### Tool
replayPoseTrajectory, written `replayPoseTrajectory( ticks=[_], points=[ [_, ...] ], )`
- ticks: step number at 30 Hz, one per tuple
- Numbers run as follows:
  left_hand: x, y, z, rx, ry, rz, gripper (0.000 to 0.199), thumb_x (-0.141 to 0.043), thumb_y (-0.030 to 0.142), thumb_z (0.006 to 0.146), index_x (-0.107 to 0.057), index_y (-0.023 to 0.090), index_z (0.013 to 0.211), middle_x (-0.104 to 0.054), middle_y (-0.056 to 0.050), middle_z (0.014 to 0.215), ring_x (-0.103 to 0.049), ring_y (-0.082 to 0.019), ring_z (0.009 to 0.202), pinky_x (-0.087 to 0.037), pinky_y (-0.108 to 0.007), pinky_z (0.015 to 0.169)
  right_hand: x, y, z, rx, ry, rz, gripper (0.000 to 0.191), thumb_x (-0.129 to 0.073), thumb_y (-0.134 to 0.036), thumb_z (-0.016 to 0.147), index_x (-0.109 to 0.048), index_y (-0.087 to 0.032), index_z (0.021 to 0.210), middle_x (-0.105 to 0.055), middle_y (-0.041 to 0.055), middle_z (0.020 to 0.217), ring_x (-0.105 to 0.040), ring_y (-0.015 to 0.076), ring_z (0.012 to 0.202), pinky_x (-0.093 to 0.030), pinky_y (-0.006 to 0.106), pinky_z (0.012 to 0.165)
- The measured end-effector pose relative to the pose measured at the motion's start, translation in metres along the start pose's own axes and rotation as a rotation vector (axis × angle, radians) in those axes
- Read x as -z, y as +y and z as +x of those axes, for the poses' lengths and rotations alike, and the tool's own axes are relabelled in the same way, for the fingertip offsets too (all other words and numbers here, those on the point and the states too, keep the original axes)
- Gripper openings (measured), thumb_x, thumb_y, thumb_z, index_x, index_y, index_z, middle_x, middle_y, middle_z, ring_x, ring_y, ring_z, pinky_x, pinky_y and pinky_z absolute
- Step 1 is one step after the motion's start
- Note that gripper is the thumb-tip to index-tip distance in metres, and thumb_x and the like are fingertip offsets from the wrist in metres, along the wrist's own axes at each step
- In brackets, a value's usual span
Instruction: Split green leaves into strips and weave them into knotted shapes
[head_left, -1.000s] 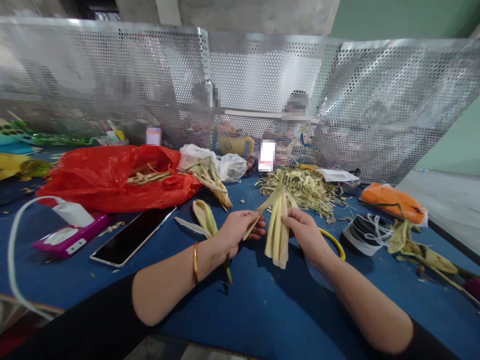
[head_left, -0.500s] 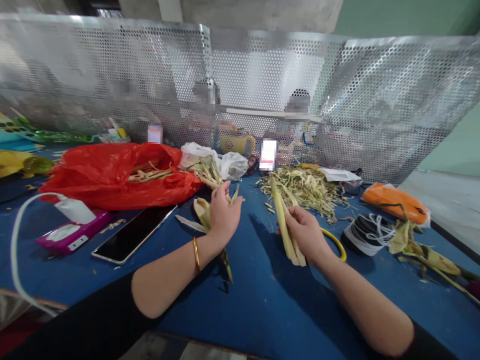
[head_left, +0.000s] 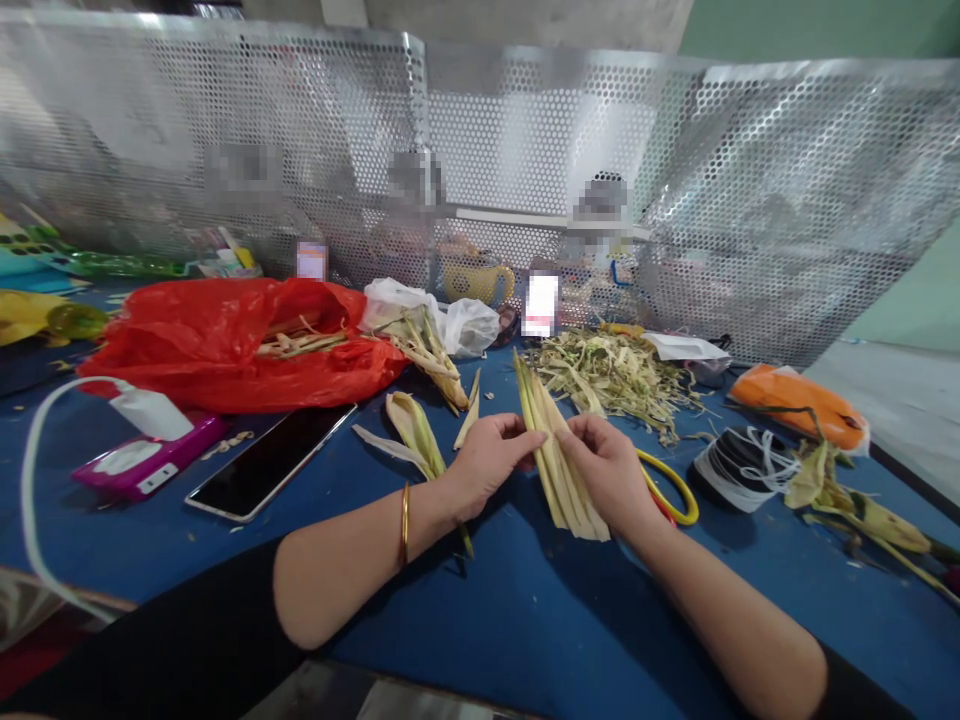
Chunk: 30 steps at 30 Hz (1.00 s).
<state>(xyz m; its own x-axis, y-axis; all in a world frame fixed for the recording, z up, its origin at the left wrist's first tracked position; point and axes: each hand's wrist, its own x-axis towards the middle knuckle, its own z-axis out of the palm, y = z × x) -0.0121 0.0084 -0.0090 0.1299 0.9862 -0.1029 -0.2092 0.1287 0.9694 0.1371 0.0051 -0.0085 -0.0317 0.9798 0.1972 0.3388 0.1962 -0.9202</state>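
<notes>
Several pale yellow-green corn husk strips [head_left: 559,480] fan out between my two hands, above the blue table. My right hand [head_left: 606,465] is closed on their right side, thumb in front. From the left, my left hand [head_left: 491,460], below a gold bangle, pinches the greener edge of the same husks. Left of that hand lies an opened green husk [head_left: 411,430] on the table. A narrow husk piece [head_left: 469,412] rests just beyond the fingers. Behind my right wrist is a yellow ring-shaped object [head_left: 679,490], with a bit of red beside it.
A heap of shredded husk [head_left: 622,375] lies at the back right, near a spool of white cord [head_left: 742,470] and an orange packet [head_left: 802,405]. Leftward are a red plastic bag [head_left: 187,345], a phone [head_left: 270,465] and a purple power strip [head_left: 154,458]. A perforated metal screen [head_left: 510,130] stands behind.
My left hand has moved right from beside the opened husk and taken hold of the husks in my right hand. The husks are now spread into a wider fan.
</notes>
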Motion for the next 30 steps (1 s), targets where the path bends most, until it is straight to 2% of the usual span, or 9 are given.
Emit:
replayPoseTrajectory(
  ticks=[3, 7, 10, 16, 19, 22, 30],
  points=[
    [0.000, 0.001, 0.001, 0.037, 0.011, -0.066, 0.013, -0.072, 0.023, 0.069, -0.067, 0.012, 0.073, -0.068, -0.005, 0.072, -0.060, -0.011, 0.060, -0.049, -0.022, 0.058, 0.003, 0.000, 0.002, -0.117, 0.008, 0.133, 0.029, -0.062, -0.047, 0.073, -0.056, -0.019, 0.073, -0.056, -0.0012, 0.063, -0.047, 0.0132, 0.057, -0.039, 0.025, 0.053],
    [0.000, 0.002, 0.001, 0.040, 0.014, -0.086, 0.012, -0.071, 0.023, 0.069, -0.066, 0.013, 0.074, -0.068, -0.004, 0.070, -0.061, -0.012, 0.062, -0.050, -0.023, 0.059, 0.004, -0.001, 0.003, -0.160, 0.007, 0.183, 0.032, -0.063, -0.049, 0.071, -0.057, -0.018, 0.074, -0.057, -0.0010, 0.065, -0.048, 0.0136, 0.058, -0.040, 0.026, 0.054],
    [0.000, 0.001, 0.001, -0.008, 0.023, -0.017, 0.011, -0.069, 0.022, 0.069, -0.065, 0.013, 0.074, -0.066, -0.003, 0.070, -0.059, -0.011, 0.060, -0.048, -0.022, 0.056, 0.001, 0.001, 0.003, -0.100, -0.016, 0.122, 0.027, -0.060, -0.046, 0.074, -0.056, -0.019, 0.073, -0.056, -0.0014, 0.064, -0.048, 0.0135, 0.058, -0.040, 0.025, 0.054],
    [0.001, 0.000, 0.000, -0.042, 0.064, 0.088, 0.008, -0.065, 0.019, 0.068, -0.059, 0.014, 0.070, -0.060, 0.001, 0.063, -0.053, -0.010, 0.056, -0.044, -0.021, 0.052, -0.001, 0.006, 0.000, 0.050, -0.141, -0.046, 0.020, -0.052, -0.039, 0.082, -0.053, -0.020, 0.077, -0.057, -0.0002, 0.069, -0.053, 0.0152, 0.064, -0.042, 0.026, 0.058],
    [0.002, -0.002, 0.001, -0.069, 0.072, 0.114, 0.010, -0.066, 0.022, 0.068, -0.060, 0.014, 0.071, -0.060, 0.001, 0.064, -0.053, -0.010, 0.057, -0.043, -0.020, 0.052, 0.002, 0.003, -0.001, 0.103, -0.092, -0.188, 0.017, -0.049, -0.033, 0.084, -0.056, -0.019, 0.078, -0.060, 0.0005, 0.070, -0.054, 0.0154, 0.065, -0.041, 0.026, 0.059],
    [0.003, -0.003, 0.002, -0.090, 0.081, 0.143, 0.012, -0.064, 0.025, 0.070, -0.063, 0.014, 0.073, -0.063, -0.001, 0.068, -0.054, -0.010, 0.059, -0.045, -0.022, 0.055, 0.004, 0.001, 0.000, 0.109, -0.018, -0.218, 0.017, -0.047, -0.030, 0.083, -0.057, -0.019, 0.076, -0.060, 0.0008, 0.069, -0.053, 0.0155, 0.064, -0.040, 0.026, 0.059],
    [0.009, 0.003, 0.007, -0.091, 0.286, 0.163, 0.008, -0.059, 0.023, 0.068, -0.061, 0.016, 0.066, -0.056, 0.003, 0.058, -0.050, -0.010, 0.052, -0.041, -0.019, 0.044, 0.012, 0.004, 0.011, -0.117, 0.225, 0.132, 0.019, -0.056, -0.038, 0.073, -0.057, -0.019, 0.075, -0.055, -0.0017, 0.061, -0.048, 0.0136, 0.052, -0.039, 0.024, 0.046]
  ],
)
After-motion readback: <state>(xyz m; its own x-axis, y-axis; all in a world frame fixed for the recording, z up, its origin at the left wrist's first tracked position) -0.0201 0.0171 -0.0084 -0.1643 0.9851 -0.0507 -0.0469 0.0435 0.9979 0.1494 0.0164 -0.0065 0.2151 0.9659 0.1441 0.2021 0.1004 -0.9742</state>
